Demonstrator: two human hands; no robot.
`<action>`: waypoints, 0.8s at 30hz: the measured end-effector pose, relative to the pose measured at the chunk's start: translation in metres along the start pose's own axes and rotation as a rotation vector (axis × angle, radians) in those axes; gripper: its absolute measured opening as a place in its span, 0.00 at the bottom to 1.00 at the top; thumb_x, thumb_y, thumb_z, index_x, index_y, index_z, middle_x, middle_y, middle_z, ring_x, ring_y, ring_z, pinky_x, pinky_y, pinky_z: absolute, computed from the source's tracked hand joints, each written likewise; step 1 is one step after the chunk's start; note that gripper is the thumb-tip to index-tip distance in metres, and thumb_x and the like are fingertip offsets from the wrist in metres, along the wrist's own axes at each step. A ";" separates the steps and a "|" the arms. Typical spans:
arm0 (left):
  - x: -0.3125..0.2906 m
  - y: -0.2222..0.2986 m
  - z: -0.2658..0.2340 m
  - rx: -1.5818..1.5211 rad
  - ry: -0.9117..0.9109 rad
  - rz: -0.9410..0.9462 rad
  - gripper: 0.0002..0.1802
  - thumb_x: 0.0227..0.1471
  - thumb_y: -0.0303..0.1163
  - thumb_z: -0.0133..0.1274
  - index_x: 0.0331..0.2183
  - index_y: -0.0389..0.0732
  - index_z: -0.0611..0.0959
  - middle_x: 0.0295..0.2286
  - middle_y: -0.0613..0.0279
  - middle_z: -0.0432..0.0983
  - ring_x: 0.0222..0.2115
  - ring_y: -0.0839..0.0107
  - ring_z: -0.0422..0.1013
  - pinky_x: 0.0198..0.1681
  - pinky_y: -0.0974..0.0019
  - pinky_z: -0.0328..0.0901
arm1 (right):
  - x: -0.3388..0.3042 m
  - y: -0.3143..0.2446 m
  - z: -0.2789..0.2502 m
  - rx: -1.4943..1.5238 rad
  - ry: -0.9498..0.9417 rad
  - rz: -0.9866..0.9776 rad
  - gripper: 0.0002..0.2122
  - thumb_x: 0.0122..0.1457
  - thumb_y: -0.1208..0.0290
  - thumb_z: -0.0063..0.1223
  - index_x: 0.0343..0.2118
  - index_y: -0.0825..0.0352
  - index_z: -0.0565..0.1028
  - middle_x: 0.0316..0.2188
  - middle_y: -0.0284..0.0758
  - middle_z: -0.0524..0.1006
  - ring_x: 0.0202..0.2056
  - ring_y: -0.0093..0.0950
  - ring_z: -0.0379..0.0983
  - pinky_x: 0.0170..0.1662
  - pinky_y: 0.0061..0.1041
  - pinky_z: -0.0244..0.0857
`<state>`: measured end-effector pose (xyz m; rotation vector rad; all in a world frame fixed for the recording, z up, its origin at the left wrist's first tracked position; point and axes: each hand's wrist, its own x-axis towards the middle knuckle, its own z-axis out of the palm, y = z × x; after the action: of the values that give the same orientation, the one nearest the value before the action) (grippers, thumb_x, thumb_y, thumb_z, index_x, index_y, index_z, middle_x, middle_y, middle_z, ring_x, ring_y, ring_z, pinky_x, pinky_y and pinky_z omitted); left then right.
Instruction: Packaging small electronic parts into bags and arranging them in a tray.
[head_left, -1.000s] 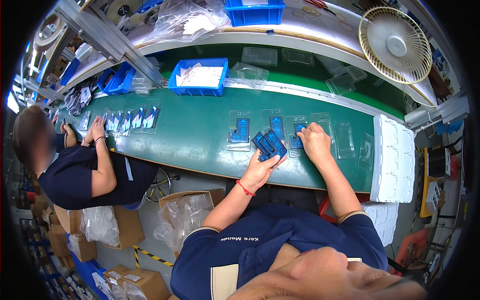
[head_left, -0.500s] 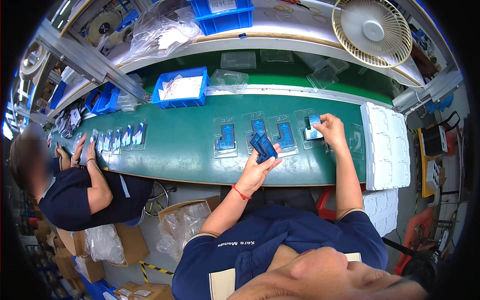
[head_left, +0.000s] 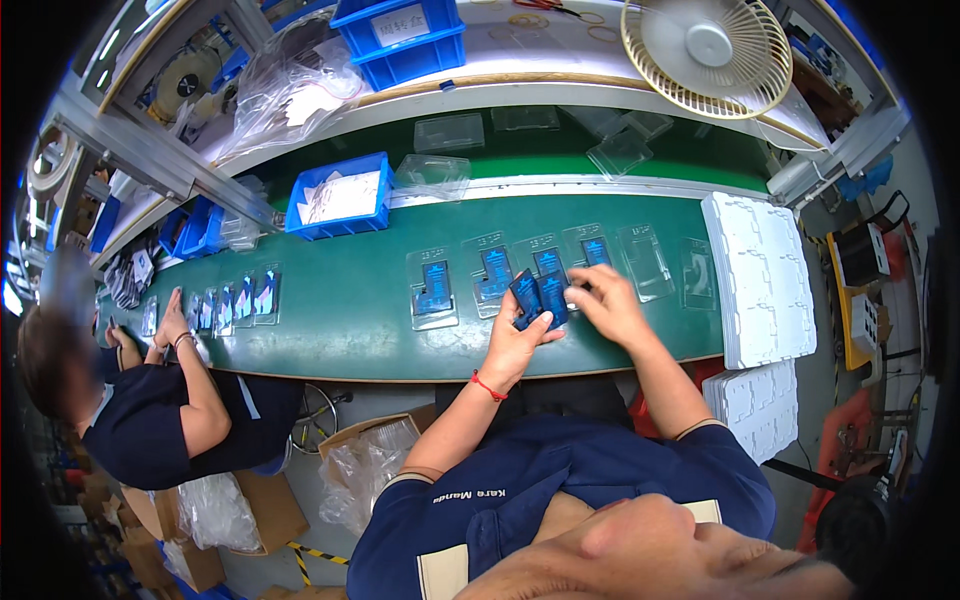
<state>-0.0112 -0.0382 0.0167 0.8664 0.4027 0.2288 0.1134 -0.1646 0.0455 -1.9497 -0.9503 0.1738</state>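
My left hand [head_left: 520, 343] is closed round several flat dark pieces with blue print [head_left: 541, 298], possibly batteries, fanned out above the green bench. Close beside their right edge is my right hand [head_left: 608, 305], thumb and forefinger apart; whether the fingertips touch the pieces I cannot make out. Behind my hands stand clear plastic trays in a row. The leftmost tray [head_left: 433, 322] carries an L-shaped dark piece [head_left: 433, 285], and similar pieces lie in the following trays. Partly behind my right hand, another dark piece [head_left: 596, 251] sits in its tray. Further right, a clear tray [head_left: 646, 262] holds no piece.
White moulded trays [head_left: 762, 280] are stacked at the bench's right end. A blue bin [head_left: 340, 222] with papers stands behind the row, and a fan [head_left: 708, 48] overhead. At left a co-worker [head_left: 150, 400] sits by several small trays. An open carton [head_left: 372, 455] is below the bench.
My right hand has left the dark piece in the tray at right and come leftward to the pieces in my left hand. My left hand still holds its pieces. The view has shifted slightly.
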 end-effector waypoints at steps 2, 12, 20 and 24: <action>-0.001 0.001 0.012 0.053 -0.032 0.031 0.37 0.51 0.17 0.49 0.59 0.44 0.53 0.45 0.59 0.65 0.42 0.67 0.69 0.39 0.62 0.74 | -0.011 0.004 0.006 0.309 -0.169 0.263 0.06 0.53 0.72 0.56 0.27 0.67 0.72 0.20 0.27 0.68 0.22 0.14 0.60 0.25 0.17 0.56; 0.000 -0.001 -0.008 0.130 0.005 0.086 0.30 0.52 0.20 0.50 0.54 0.43 0.59 0.37 0.58 0.70 0.39 0.66 0.72 0.39 0.62 0.73 | 0.019 0.072 -0.101 -0.156 0.199 0.591 0.08 0.41 0.78 0.64 0.25 0.72 0.76 0.22 0.38 0.77 0.24 0.22 0.74 0.28 0.22 0.66; 0.004 -0.003 -0.001 0.149 -0.004 0.067 0.34 0.53 0.20 0.49 0.58 0.44 0.54 0.38 0.56 0.70 0.39 0.65 0.72 0.39 0.63 0.73 | -0.004 0.065 -0.060 -0.580 0.292 0.139 0.05 0.43 0.71 0.62 0.20 0.67 0.78 0.22 0.38 0.74 0.27 0.38 0.72 0.31 0.35 0.66; 0.010 -0.011 0.018 0.140 -0.106 0.051 0.39 0.53 0.19 0.48 0.61 0.46 0.48 0.37 0.55 0.70 0.39 0.66 0.72 0.39 0.64 0.72 | -0.018 0.021 -0.033 -0.238 0.184 -0.093 0.11 0.48 0.68 0.59 0.35 0.67 0.77 0.31 0.40 0.76 0.33 0.37 0.71 0.39 0.33 0.66</action>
<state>0.0061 -0.0541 0.0163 1.0223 0.3006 0.2028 0.1277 -0.2052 0.0426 -2.0895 -0.9716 -0.1776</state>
